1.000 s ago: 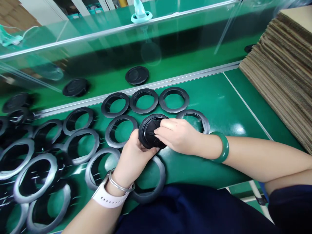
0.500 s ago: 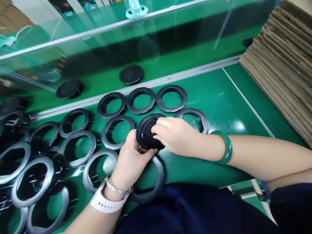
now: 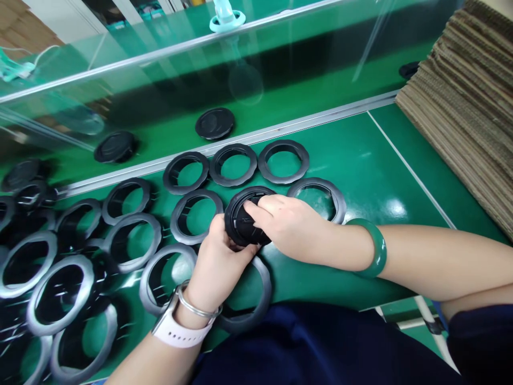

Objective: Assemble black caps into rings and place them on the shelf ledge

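My left hand is wrapped round the left and lower rim of a round black plastic part, holding it tilted above the green table. The part has a raised rim and a recessed face with a small raised detail. My right hand comes in from the right with its fingers curled over the part. Its index finger presses on the recessed face, and the other fingertips are partly hidden. Close by lie black rings: one ring just left of the part, another ring behind my right wrist, and one below my left hand.
Many more black rings crowd the left side, some overlapping. Beyond a metal rail, black round discs lie on a green strip before a clear panel. A stack of corrugated cardboard stands at the right.
My right fingers have shifted on the part's face; the index finger now lies straighter and further up on it. My left hand keeps its hold. The view has moved slightly.
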Action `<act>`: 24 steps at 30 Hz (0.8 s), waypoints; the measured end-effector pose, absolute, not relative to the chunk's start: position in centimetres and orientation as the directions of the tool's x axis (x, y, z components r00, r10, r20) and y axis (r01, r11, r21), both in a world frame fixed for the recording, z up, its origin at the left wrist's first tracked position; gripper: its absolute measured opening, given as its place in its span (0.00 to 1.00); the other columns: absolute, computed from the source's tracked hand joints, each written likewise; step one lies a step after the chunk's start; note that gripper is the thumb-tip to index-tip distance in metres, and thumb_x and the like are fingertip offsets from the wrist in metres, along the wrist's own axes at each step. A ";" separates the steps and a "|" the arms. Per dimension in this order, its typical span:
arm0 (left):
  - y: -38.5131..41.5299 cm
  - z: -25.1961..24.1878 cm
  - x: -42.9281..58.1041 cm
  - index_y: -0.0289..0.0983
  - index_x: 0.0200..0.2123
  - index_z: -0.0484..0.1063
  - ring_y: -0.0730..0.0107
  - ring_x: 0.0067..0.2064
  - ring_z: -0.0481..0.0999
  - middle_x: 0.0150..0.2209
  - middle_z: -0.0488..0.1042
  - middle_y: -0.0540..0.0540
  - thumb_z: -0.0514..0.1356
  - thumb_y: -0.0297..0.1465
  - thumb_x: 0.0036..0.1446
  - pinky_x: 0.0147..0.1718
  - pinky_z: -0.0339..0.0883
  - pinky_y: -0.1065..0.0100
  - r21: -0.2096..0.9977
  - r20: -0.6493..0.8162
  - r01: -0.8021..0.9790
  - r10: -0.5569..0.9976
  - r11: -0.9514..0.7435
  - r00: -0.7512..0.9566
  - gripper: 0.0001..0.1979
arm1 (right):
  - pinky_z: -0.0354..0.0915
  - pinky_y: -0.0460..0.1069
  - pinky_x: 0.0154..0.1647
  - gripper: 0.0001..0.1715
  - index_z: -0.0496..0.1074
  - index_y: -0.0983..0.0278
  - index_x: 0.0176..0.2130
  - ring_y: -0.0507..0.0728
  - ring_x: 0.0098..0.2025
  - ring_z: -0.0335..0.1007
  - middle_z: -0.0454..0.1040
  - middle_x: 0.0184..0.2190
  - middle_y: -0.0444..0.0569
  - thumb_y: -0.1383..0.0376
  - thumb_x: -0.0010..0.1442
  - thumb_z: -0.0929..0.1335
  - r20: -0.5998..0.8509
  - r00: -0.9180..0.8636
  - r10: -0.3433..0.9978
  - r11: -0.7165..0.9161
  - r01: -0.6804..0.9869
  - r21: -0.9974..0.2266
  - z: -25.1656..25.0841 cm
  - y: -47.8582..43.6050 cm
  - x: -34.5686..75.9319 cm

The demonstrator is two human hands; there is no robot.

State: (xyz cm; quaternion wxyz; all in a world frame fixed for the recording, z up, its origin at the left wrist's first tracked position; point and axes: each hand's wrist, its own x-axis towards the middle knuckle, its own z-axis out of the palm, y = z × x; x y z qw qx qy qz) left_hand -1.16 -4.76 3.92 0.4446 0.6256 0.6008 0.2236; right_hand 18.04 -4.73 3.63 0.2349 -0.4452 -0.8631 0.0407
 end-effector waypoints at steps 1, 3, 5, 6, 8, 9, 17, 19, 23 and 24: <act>-4.8 4.0 -1.1 0.41 0.48 0.63 0.56 0.42 0.81 0.42 0.77 0.48 0.72 0.32 0.46 0.35 0.75 0.62 0.821 -0.248 0.559 0.954 0.114 0.170 0.28 | 0.71 0.56 0.42 0.18 0.69 0.76 0.53 0.61 0.40 0.69 0.72 0.40 0.60 0.73 0.68 0.58 0.362 -0.490 0.793 0.594 0.752 -0.284 3.7 -4.8 18.0; -4.8 4.1 -0.9 0.41 0.47 0.63 0.55 0.41 0.81 0.41 0.78 0.48 0.72 0.33 0.45 0.35 0.75 0.61 0.820 -0.242 0.561 0.957 0.114 0.160 0.27 | 0.72 0.57 0.43 0.19 0.68 0.77 0.54 0.62 0.41 0.69 0.72 0.41 0.61 0.73 0.67 0.58 0.355 -0.485 0.799 0.587 0.756 -0.289 3.8 -4.7 17.9; -4.8 4.1 -0.8 0.41 0.46 0.63 0.55 0.41 0.81 0.40 0.77 0.48 0.72 0.33 0.45 0.35 0.75 0.61 0.824 -0.243 0.554 0.956 0.115 0.163 0.27 | 0.72 0.58 0.42 0.20 0.68 0.78 0.55 0.63 0.42 0.70 0.72 0.42 0.62 0.72 0.68 0.59 0.360 -0.490 0.794 0.593 0.753 -0.284 3.7 -4.7 17.9; -4.8 4.1 -0.8 0.41 0.45 0.63 0.55 0.41 0.81 0.40 0.77 0.48 0.72 0.33 0.45 0.35 0.75 0.61 0.828 -0.245 0.548 0.955 0.116 0.167 0.26 | 0.72 0.58 0.42 0.21 0.67 0.79 0.56 0.63 0.42 0.70 0.72 0.42 0.62 0.72 0.67 0.59 0.364 -0.495 0.789 0.599 0.750 -0.279 3.7 -4.6 17.9; -4.8 4.1 -0.8 0.42 0.45 0.63 0.55 0.42 0.81 0.40 0.77 0.48 0.72 0.32 0.45 0.36 0.76 0.61 0.840 -0.252 0.527 0.952 0.128 0.171 0.26 | 0.73 0.57 0.41 0.22 0.67 0.79 0.57 0.63 0.42 0.70 0.72 0.41 0.62 0.73 0.67 0.59 0.369 -0.507 0.779 0.611 0.744 -0.269 3.5 -4.5 18.0; -4.8 4.1 -0.8 0.42 0.46 0.63 0.55 0.43 0.81 0.41 0.77 0.48 0.72 0.32 0.45 0.37 0.76 0.60 0.847 -0.259 0.513 0.951 0.139 0.170 0.27 | 0.73 0.57 0.41 0.23 0.67 0.79 0.57 0.63 0.42 0.69 0.72 0.41 0.62 0.73 0.67 0.58 0.370 -0.510 0.776 0.614 0.743 -0.265 3.4 -4.5 18.1; -5.0 4.1 -0.8 0.42 0.48 0.64 0.55 0.41 0.81 0.40 0.77 0.48 0.72 0.32 0.45 0.35 0.76 0.60 0.850 -0.246 0.513 0.951 0.120 0.185 0.28 | 0.71 0.59 0.44 0.25 0.66 0.81 0.59 0.65 0.44 0.68 0.71 0.44 0.65 0.74 0.66 0.57 0.322 -0.533 0.782 0.612 0.755 -0.236 3.2 -4.5 17.9; -5.0 4.2 -0.7 0.42 0.47 0.64 0.55 0.42 0.81 0.41 0.77 0.48 0.73 0.33 0.45 0.37 0.77 0.60 0.858 -0.256 0.496 0.948 0.133 0.189 0.28 | 0.70 0.59 0.45 0.23 0.67 0.80 0.58 0.65 0.45 0.67 0.71 0.44 0.64 0.74 0.67 0.58 0.339 -0.537 0.772 0.623 0.743 -0.243 3.4 -4.3 17.9; -4.9 4.6 -0.3 0.42 0.44 0.63 0.57 0.45 0.81 0.41 0.77 0.49 0.73 0.32 0.44 0.41 0.78 0.60 0.922 -0.279 0.328 0.940 0.205 0.198 0.27 | 0.67 0.60 0.47 0.16 0.72 0.71 0.52 0.63 0.46 0.64 0.70 0.44 0.60 0.67 0.69 0.62 0.471 -0.475 0.744 0.642 0.704 -0.304 4.1 -3.9 18.5; -4.9 4.7 -0.3 0.41 0.44 0.63 0.57 0.46 0.81 0.42 0.77 0.49 0.73 0.31 0.44 0.42 0.79 0.60 0.936 -0.271 0.282 0.943 0.211 0.193 0.27 | 0.66 0.60 0.48 0.15 0.72 0.69 0.51 0.63 0.47 0.64 0.70 0.45 0.59 0.66 0.70 0.63 0.524 -0.411 0.746 0.627 0.698 -0.346 4.4 -3.8 18.8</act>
